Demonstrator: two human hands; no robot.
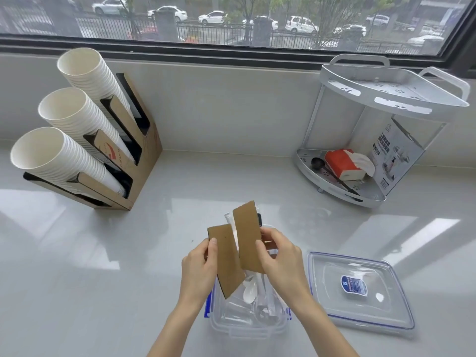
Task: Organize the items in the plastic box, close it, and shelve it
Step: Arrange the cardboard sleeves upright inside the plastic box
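Note:
A clear plastic box (247, 327) with blue latches stands open at the counter's front edge, below both hands. Inside it lie wrapped white plastic spoons (250, 289) and other clear-wrapped items. My left hand (199, 271) grips a flat brown cardboard cup sleeve (228, 261) over the box. My right hand (279, 261) pinches a second brown cardboard sleeve (248, 238), held upright just right of the first. The box's clear lid (360, 292), blue-edged with a round blue label, lies flat on the counter to the right of the box.
A white two-tier corner shelf (391, 99) stands at the back right; its lower tier holds a red tissue pack (343, 163), a black scoop and a printed box. A cardboard holder with three stacks of white paper cups (77, 140) stands at the back left.

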